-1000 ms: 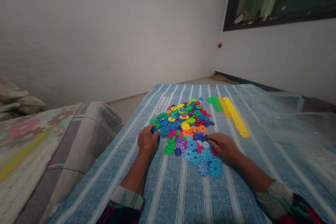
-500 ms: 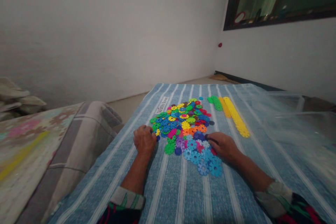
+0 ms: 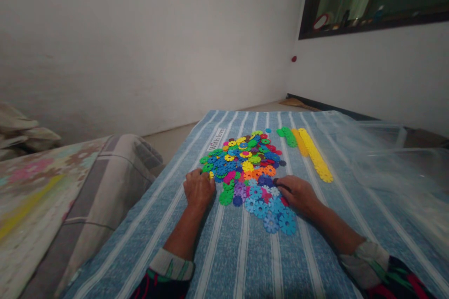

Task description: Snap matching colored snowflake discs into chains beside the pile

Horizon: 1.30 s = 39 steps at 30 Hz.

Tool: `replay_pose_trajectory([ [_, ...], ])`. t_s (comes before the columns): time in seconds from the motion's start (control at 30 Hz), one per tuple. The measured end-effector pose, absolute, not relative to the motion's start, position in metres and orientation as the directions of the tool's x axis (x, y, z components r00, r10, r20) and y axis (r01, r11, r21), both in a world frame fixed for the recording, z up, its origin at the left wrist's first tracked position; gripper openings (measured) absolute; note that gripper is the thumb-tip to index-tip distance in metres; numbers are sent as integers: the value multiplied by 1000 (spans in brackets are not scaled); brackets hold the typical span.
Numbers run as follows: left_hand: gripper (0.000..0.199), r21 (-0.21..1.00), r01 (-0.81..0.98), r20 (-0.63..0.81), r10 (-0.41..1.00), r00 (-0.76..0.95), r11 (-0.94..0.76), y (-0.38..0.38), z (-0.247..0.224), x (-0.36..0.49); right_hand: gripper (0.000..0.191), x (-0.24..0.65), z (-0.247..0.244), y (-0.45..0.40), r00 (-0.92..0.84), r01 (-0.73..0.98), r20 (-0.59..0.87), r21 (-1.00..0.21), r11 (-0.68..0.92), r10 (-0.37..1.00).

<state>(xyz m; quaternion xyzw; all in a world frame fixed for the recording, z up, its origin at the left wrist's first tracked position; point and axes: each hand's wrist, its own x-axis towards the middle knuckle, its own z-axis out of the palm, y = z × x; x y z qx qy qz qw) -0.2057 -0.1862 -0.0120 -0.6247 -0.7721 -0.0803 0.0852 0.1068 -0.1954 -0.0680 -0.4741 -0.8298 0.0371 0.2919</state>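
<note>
A mixed heap of flower-shaped plastic discs (image 3: 228, 164) lies on a blue striped cloth (image 3: 224, 252). At the heap's left edge is my left hand (image 3: 199, 190), its fingers curled down by a yellow disc; whatever they grip is hidden. My right hand (image 3: 298, 191) rests at the near right side, fingers together, with a small dark thing at the tips that I cannot make out. Light blue discs (image 3: 270, 210) spread just below and left of it. A dark blue disc (image 3: 265, 180) lies beside those fingertips.
Beyond my right hand lie overlapping rows of yellow discs (image 3: 315, 156), orange discs (image 3: 300, 143) and green discs (image 3: 288, 136). Clear plastic containers (image 3: 400, 163) stand at the right. A cloth-covered surface (image 3: 115, 182) is on the left, a wall (image 3: 157, 46) behind.
My left hand has shifted slightly right and now covers more of the heap's left edge, including a dark blue disc there. My right hand has stayed in place.
</note>
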Motion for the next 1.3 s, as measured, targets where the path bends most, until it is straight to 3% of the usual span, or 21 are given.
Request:
replay_pose_trajectory([
  [0.27,31,5,991,291,948,-131,135,-186,-15,-203,23,106,-66,-196,-374,780,421,-340,526,826],
  [0.6,29,12,993,224,968,-116,116,-187,-13,-202,22,107,-69,-195,-374,773,433,-344,534,820],
  [0.87,30,-77,995,247,968,-49,70,-188,-14,-198,22,105,-66,-196,-365,782,427,-341,521,827],
  [1.17,16,94,995,159,987,-30,15,-183,-18,-211,23,104,-62,-197,-361,772,428,-361,523,829],
  [1.3,14,88,995,141,990,29,-41,-183,-17,-214,22,104,-62,-197,-363,775,422,-358,521,831],
])
